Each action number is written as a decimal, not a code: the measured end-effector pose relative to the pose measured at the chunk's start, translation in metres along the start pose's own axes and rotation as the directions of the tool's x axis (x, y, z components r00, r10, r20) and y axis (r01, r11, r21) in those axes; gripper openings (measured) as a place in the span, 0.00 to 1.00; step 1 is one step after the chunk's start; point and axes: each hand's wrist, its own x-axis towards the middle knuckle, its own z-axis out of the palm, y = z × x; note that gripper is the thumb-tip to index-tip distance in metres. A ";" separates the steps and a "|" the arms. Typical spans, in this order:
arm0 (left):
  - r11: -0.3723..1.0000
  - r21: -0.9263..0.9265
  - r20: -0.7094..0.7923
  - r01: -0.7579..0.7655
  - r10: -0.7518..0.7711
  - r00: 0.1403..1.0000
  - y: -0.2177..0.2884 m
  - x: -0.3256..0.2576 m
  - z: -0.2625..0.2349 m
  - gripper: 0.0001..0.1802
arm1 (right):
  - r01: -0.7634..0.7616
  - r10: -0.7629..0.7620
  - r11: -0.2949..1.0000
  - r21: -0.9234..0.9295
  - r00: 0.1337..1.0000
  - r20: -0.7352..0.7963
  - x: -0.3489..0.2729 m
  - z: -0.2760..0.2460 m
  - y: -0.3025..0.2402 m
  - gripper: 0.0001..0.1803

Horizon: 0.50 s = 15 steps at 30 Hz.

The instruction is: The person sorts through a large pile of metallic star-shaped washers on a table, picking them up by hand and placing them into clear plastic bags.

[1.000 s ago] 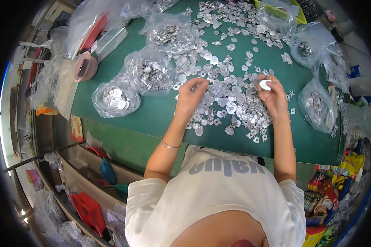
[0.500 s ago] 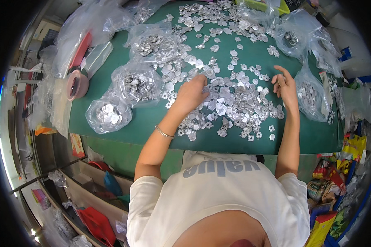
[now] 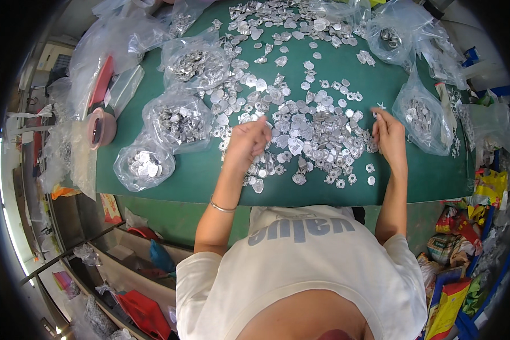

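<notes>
Left hand [image 3: 249, 141] over flat silver-grey metal pieces [image 3: 327, 133], fingers curled; grasp unclear. Right hand [image 3: 389, 137] beside them, fingers bent; cannot tell grasp.

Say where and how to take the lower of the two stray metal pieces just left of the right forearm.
Probably by opposite edges, pinched from above by the right hand: the metal piece looks roundish, lies flat on the green table and apart from the pile, leaving its rim exposed.

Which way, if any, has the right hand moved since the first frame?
Yes: the right hand has moved rightward and back toward the person, judged against the clear bag at right.
</notes>
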 end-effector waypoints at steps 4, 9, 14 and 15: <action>0.385 0.852 0.072 -0.355 0.584 0.808 -0.014 0.002 0.035 0.09 | 0.189 -0.214 0.971 -0.145 0.961 -0.177 0.012 0.002 0.018 0.11; 0.131 0.907 0.309 -0.401 0.443 0.842 -0.022 0.015 0.076 0.18 | 0.198 -0.206 0.920 -0.339 0.978 0.011 0.012 0.015 0.009 0.13; 0.065 0.909 0.348 -0.412 0.426 0.835 -0.019 0.018 0.073 0.16 | 0.062 -0.076 0.956 -0.286 0.997 -0.036 0.003 -0.016 0.025 0.12; 0.047 0.908 0.361 -0.416 0.415 0.835 -0.021 0.017 0.072 0.16 | 0.107 -0.137 0.951 -0.289 0.987 -0.083 0.000 -0.023 0.032 0.10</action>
